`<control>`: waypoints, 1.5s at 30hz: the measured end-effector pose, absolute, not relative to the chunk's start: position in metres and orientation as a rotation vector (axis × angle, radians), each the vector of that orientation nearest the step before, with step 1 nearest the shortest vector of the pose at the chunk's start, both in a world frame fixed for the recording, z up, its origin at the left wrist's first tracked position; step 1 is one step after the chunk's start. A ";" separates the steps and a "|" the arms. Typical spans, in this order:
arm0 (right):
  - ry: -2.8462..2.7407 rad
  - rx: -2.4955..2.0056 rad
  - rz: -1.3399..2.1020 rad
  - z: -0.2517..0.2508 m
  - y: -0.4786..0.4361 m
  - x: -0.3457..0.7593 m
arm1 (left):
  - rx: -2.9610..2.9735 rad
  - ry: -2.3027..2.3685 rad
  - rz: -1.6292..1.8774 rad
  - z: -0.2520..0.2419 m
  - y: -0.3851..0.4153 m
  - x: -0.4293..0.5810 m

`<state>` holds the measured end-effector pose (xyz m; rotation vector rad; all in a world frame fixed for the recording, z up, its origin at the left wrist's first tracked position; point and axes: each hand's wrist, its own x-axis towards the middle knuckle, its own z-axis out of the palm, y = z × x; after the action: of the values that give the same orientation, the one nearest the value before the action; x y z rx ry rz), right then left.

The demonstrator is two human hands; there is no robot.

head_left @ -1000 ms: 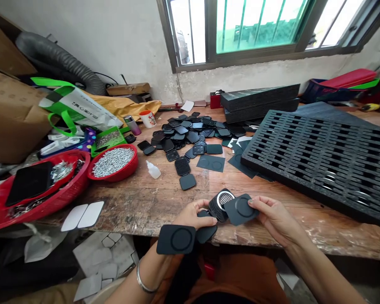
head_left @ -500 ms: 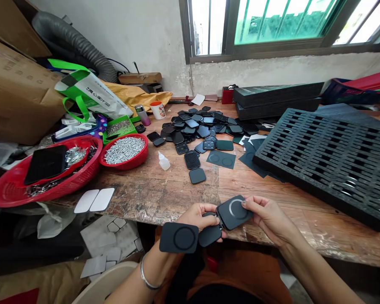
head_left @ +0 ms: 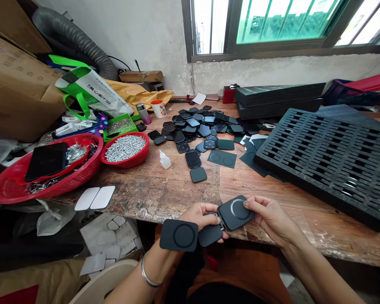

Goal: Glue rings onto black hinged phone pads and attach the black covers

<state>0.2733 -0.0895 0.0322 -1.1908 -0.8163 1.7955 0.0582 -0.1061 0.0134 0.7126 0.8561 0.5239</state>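
My left hand (head_left: pixel 200 216) is closed around the hinge area of a black two-panel folding pad (head_left: pixel 229 221), which looks like a folding phone charger. A pale ring shows on its upper right panel; the lower left panel is plain. My right hand (head_left: pixel 269 215) pinches that ringed panel at its right edge, thumb on top. Across my left wrist rests a dark rounded sheet (head_left: pixel 167 237) with a black ring outline. Beyond my hands, another unfolded pad (head_left: pixel 198 174) lies on the table, near a dark sheet with two rings (head_left: pixel 222 159).
A heap of black folding pads (head_left: pixel 198 122) covers the table's back middle. Slotted black foam (head_left: pixel 323 160) stands at right. Red baskets of metal parts (head_left: pixel 126 162) are at left, beside a small dropper bottle (head_left: pixel 165 160). Two white rounded pieces (head_left: pixel 95 197) lie at the front edge.
Both hands keep the same grip on the folding pad, with almost no movement. The view has shifted very slightly.
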 end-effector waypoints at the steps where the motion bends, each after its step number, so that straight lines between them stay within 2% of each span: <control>1: -0.813 -1.189 1.808 0.032 -0.089 0.274 | 0.712 0.854 0.525 0.014 -0.106 0.058; 32: -0.918 -1.255 1.647 0.019 -0.089 0.276 | 0.714 0.882 0.528 0.019 -0.106 0.065; 40: -1.029 -1.300 1.504 0.020 -0.093 0.274 | 0.766 1.021 0.541 0.028 -0.109 0.072; 45: -1.211 -1.347 1.292 0.025 -0.098 0.272 | 0.862 1.075 0.586 0.037 -0.110 0.074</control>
<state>0.2717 -0.0980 0.0252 -1.3474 -1.2112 1.2917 0.0735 -0.1103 0.0367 0.8621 1.0754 0.5864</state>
